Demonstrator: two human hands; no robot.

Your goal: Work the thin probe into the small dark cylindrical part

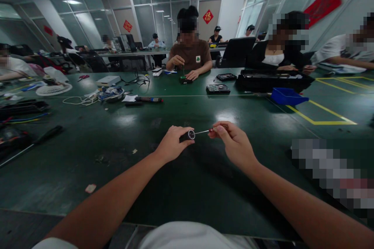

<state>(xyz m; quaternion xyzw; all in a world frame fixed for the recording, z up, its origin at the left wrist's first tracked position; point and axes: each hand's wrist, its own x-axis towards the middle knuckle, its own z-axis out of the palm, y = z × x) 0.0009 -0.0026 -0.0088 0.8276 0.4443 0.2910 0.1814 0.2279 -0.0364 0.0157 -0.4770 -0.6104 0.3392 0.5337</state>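
My left hand (174, 144) is wrapped round a small black cylinder (187, 136), whose round end with a pale rim faces right. What the cylinder belongs to cannot be made out. My right hand (232, 142) grips a screwdriver (213, 129) by its reddish handle. The thin metal shaft points left, and its tip is at the cylinder's open end; whether it touches the inside is too small to tell. Both hands are held above the green tabletop (175, 202).
A long screwdriver (48, 134) lies at the left. Further back are a dark pen-like tool (149, 100), coiled white cable (84, 99), a hard drive (217, 89) and a blue tray (288, 96). A co-worker (189, 56) sits opposite. A blurred-out object (330, 171) lies right.
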